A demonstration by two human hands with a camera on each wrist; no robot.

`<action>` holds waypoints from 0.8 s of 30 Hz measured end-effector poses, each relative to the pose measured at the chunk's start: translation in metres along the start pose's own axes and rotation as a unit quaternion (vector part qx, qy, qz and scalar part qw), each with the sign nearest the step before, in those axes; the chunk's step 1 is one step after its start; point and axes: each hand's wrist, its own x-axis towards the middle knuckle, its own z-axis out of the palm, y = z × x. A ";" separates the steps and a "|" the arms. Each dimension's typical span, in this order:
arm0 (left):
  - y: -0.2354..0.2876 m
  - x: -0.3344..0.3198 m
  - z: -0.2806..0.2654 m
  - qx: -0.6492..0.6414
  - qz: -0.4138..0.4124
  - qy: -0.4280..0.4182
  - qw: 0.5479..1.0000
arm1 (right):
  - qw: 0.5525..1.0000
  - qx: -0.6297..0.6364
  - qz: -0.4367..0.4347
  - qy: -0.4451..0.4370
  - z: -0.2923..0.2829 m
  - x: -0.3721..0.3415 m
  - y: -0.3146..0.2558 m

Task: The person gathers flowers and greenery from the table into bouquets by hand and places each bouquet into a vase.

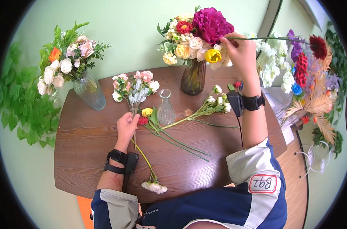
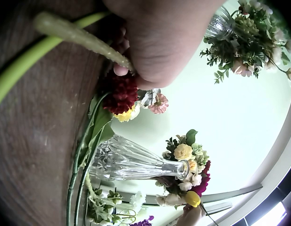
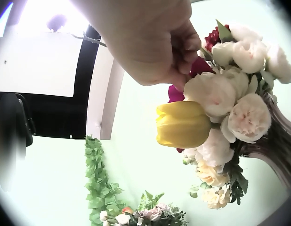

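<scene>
My left hand (image 1: 127,129) grips the stems of a small bunch of pink and white flowers (image 1: 145,76) with silvery leaves, low over the table. One pale stem (image 2: 72,35) sticks out past the thumb in the left wrist view. My right hand (image 1: 240,53), raised at the back, pinches the end of a long green stem. Its dark red flower (image 1: 318,47) points off to the right. The fingertips are right at a big magenta peony (image 1: 211,26) in the bouquet of a brown glass vase (image 1: 193,78). A yellow tulip (image 3: 183,125) sits just below this hand.
A small clear glass vase (image 1: 166,108) stands mid-table. Around it lie white flowers (image 1: 219,101), red and yellow blooms (image 1: 146,112) and a white flower (image 1: 154,187) near the front edge. A bluish vase (image 1: 90,91) with flowers leans left; more flowers (image 1: 301,68) fill the right side.
</scene>
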 end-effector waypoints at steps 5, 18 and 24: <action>-0.004 0.000 0.001 -0.011 -0.002 0.000 1.000 | 0.989 -0.065 0.056 -0.123 -0.013 0.004 -0.020; -0.004 0.001 0.001 -0.021 -0.002 -0.003 1.000 | 0.999 -0.040 0.023 -0.012 0.016 -0.010 0.012; -0.004 0.001 0.000 -0.014 0.007 -0.004 1.000 | 0.991 -0.082 0.104 -0.008 0.019 -0.009 0.001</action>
